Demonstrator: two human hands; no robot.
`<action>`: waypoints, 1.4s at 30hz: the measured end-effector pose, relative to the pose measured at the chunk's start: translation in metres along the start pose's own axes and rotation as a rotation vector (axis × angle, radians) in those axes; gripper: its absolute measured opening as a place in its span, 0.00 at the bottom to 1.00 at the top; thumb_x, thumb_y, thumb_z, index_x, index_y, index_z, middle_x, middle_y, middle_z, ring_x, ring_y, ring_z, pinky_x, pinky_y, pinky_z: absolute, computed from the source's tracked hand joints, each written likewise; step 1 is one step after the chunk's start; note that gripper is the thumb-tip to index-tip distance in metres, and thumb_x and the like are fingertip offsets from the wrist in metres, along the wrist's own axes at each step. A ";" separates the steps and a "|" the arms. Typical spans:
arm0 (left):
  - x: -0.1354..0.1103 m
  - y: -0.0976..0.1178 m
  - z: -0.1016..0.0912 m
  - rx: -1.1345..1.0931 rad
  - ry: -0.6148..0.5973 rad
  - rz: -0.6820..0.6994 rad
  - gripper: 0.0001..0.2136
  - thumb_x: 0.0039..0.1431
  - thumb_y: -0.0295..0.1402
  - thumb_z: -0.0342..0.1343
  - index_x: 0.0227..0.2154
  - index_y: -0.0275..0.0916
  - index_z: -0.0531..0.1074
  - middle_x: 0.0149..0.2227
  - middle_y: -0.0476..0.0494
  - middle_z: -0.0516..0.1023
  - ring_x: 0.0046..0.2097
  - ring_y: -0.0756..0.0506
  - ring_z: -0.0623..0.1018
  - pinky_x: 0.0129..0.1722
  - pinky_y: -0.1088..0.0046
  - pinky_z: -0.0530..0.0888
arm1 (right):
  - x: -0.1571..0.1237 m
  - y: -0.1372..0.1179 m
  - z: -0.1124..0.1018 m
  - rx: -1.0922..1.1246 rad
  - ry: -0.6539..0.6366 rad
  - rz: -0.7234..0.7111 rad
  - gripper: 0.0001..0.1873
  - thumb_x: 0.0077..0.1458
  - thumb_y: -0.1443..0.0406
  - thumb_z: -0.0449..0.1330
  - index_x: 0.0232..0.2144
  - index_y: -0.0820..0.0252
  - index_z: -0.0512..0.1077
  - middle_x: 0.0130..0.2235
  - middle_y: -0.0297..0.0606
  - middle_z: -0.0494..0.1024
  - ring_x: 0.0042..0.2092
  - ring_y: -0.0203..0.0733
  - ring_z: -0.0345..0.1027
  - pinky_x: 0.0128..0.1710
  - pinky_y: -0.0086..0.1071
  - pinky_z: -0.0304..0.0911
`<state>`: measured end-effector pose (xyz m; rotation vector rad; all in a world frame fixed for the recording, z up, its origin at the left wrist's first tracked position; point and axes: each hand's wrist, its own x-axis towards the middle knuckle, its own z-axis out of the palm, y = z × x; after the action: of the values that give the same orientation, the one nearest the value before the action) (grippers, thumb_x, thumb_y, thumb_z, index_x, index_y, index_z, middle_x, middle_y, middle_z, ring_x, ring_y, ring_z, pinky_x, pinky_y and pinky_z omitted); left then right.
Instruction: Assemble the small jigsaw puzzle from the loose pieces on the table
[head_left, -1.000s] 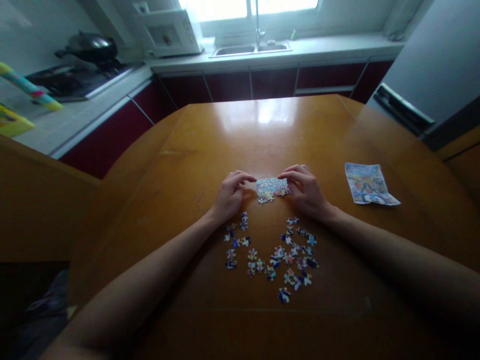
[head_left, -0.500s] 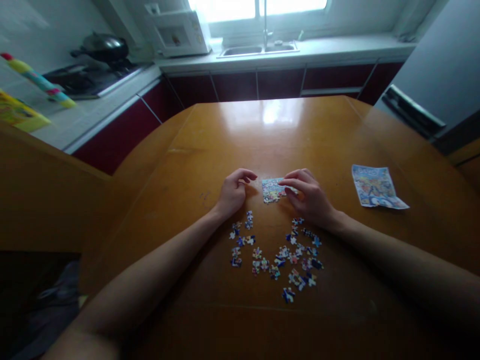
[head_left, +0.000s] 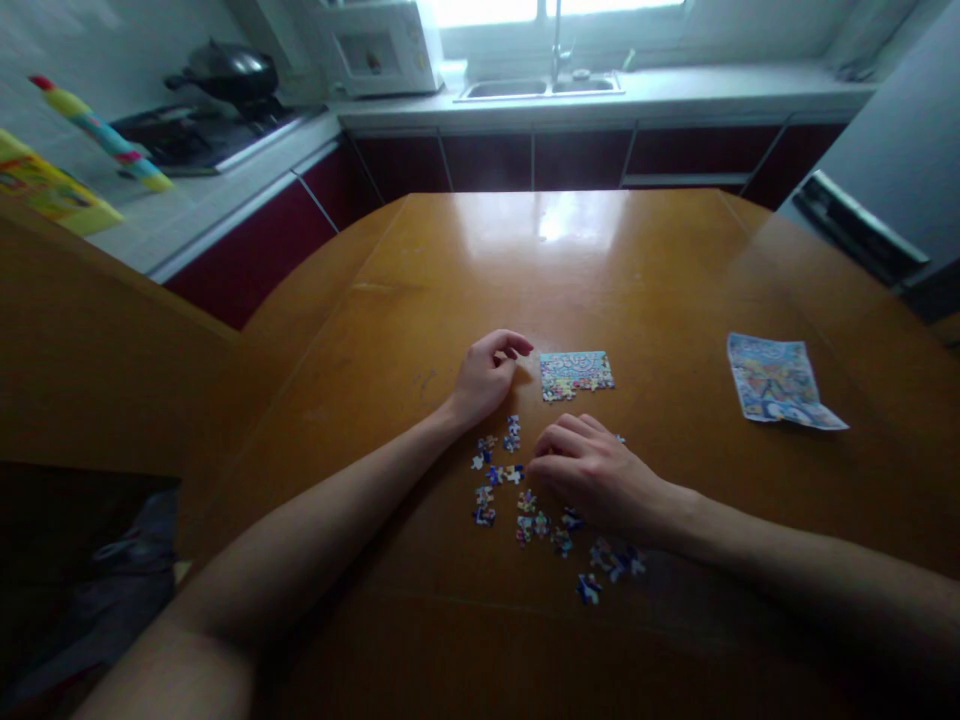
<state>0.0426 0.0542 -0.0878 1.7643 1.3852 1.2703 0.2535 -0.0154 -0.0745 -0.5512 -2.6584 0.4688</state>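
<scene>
Several loose puzzle pieces point(head_left: 541, 524), judged light, stiff and best held by their edges, are partly covered by the right hand point(head_left: 589, 462), its grip undeterminable. Nearer the bench's far edge, the joined section point(head_left: 577, 372) is set beside the left hand point(head_left: 486, 376), grip loosely parted, nothing held.

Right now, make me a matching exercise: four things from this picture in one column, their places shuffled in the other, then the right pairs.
Things
1. left hand
2. printed sheet
3. dark pot
4. right hand

Places
A. on the stove
B. at the loose puzzle pieces
C. just left of the joined puzzle section
D. creased, on the table, right of the joined puzzle section

Pairs: 1-C, 2-D, 3-A, 4-B
</scene>
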 end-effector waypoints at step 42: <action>0.000 -0.003 -0.001 0.016 -0.028 0.008 0.13 0.51 0.19 0.49 0.33 0.37 0.76 0.34 0.46 0.80 0.36 0.49 0.76 0.35 0.72 0.72 | 0.005 -0.019 -0.019 -0.124 -0.313 -0.044 0.05 0.63 0.73 0.53 0.38 0.63 0.69 0.39 0.44 0.73 0.39 0.46 0.60 0.42 0.40 0.62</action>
<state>0.0406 0.0555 -0.0899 1.7937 1.3774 1.2368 0.2522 -0.0248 -0.0489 -0.4884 -3.0085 0.4077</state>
